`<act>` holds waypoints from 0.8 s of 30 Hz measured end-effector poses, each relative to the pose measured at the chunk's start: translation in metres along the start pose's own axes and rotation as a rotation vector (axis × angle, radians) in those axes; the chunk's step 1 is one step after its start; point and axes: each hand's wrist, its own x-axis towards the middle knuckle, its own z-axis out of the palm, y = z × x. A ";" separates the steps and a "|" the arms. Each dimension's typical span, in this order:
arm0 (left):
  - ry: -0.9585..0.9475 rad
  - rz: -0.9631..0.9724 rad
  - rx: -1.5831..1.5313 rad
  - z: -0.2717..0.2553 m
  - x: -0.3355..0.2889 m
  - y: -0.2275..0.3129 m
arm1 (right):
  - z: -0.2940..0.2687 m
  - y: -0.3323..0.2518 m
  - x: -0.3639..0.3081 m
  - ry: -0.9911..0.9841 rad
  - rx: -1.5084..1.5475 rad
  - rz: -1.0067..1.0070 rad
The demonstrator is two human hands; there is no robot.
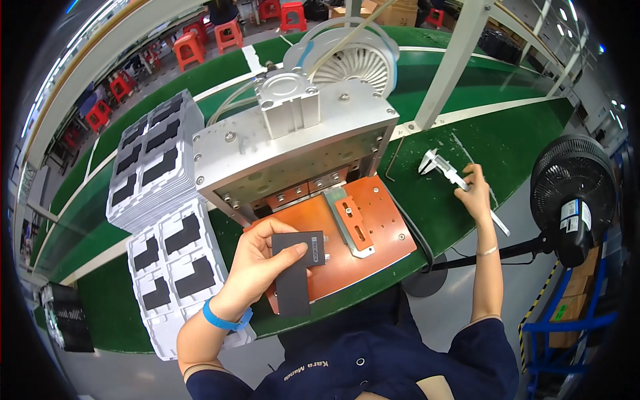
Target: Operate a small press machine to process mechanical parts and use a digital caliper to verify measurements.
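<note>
My left hand [253,270] pinches a flat black L-shaped piece [292,290] between thumb and fingers. A small printed label sits on its upper arm, and little pale tabs stick out at its right edge. Behind the piece lies the orange plate [373,267] of a metal press [300,147], with a slotted orange block [351,222] bolted on it. At the right, my right hand [475,195] is closed around a silver vernier caliper [445,169]. The caliper's jaws point up and left over the green bench, and its beam runs out below the hand.
White trays [175,328] with similar black pieces lie at the left, beside a taller tray stack [157,190]. An L-shaped hex key [393,160] lies right of the press. A black fan [573,200] stands at the right, and a white fan [353,67] behind the press.
</note>
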 end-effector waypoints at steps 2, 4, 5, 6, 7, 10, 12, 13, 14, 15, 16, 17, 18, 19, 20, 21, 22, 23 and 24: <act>-0.001 -0.016 -0.008 -0.001 -0.002 0.001 | -0.013 -0.054 -0.018 -0.013 0.084 -0.008; -0.005 -0.036 -0.018 -0.002 -0.005 0.003 | -0.025 -0.103 -0.034 -0.071 0.236 -0.061; 0.001 -0.030 -0.015 -0.003 -0.007 0.003 | -0.028 -0.126 -0.040 -0.130 0.301 -0.081; 0.000 -0.021 -0.013 -0.003 -0.008 0.003 | -0.027 -0.139 -0.046 -0.153 0.353 -0.149; -0.005 -0.013 -0.011 -0.003 -0.007 0.002 | -0.027 -0.152 -0.050 -0.171 0.418 -0.280; -0.017 -0.022 -0.020 -0.003 -0.005 0.000 | -0.020 -0.197 -0.064 -0.204 0.371 -0.454; -0.019 -0.034 -0.002 -0.004 -0.004 0.001 | -0.013 -0.214 -0.069 -0.181 0.349 -0.564; -0.018 -0.039 0.008 -0.004 -0.004 0.002 | -0.004 -0.212 -0.070 -0.114 0.353 -0.635; -0.020 -0.042 0.001 -0.004 -0.004 0.002 | 0.000 -0.213 -0.070 -0.094 0.353 -0.647; -0.022 -0.046 -0.005 -0.004 -0.004 0.003 | 0.002 -0.213 -0.070 -0.073 0.353 -0.659; -0.025 -0.049 -0.012 -0.004 -0.004 0.004 | 0.003 -0.213 -0.069 -0.064 0.361 -0.660; -0.028 -0.050 -0.014 -0.004 -0.004 0.004 | 0.005 -0.213 -0.069 -0.055 0.367 -0.660; -0.031 -0.052 -0.016 -0.005 -0.005 0.004 | 0.005 -0.213 -0.069 -0.047 0.374 -0.660; -0.034 -0.053 -0.018 -0.005 -0.005 0.004 | 0.006 -0.212 -0.069 -0.046 0.369 -0.668; -0.034 -0.056 -0.019 -0.005 -0.005 0.004 | 0.006 -0.212 -0.069 -0.042 0.365 -0.675; -0.033 -0.058 -0.020 -0.005 -0.005 0.004 | 0.006 -0.211 -0.069 -0.039 0.360 -0.682; -0.032 -0.060 -0.022 -0.005 -0.005 0.004 | 0.006 -0.211 -0.069 -0.041 0.362 -0.678; -0.034 -0.060 -0.022 -0.005 -0.005 0.004 | 0.006 -0.212 -0.069 -0.040 0.365 -0.675; -0.037 -0.061 -0.022 -0.005 -0.005 0.003 | 0.006 -0.212 -0.069 -0.040 0.369 -0.671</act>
